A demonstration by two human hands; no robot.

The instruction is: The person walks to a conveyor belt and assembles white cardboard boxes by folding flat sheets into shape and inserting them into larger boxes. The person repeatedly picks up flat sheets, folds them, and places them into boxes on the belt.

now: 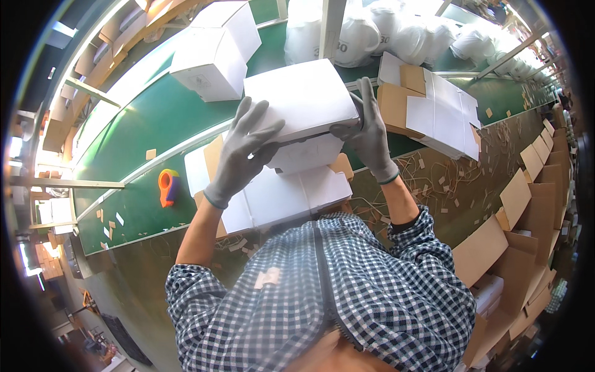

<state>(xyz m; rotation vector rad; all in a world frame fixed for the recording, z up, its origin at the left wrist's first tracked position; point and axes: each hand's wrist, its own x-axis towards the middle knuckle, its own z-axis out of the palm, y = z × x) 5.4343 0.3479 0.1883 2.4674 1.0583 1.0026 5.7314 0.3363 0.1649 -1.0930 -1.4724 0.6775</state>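
Presently, left grip [238,158] and right grip [367,133], fingers spread, flank a white box [300,96]; uneven side pressure could tip it onto flat cartons [288,193] below them.

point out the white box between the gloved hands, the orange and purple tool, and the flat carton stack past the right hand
white box [300,96]: head view, on its broad upper face
orange and purple tool [167,195]: head view, on its orange body
flat carton stack [439,115]: head view, on its white side
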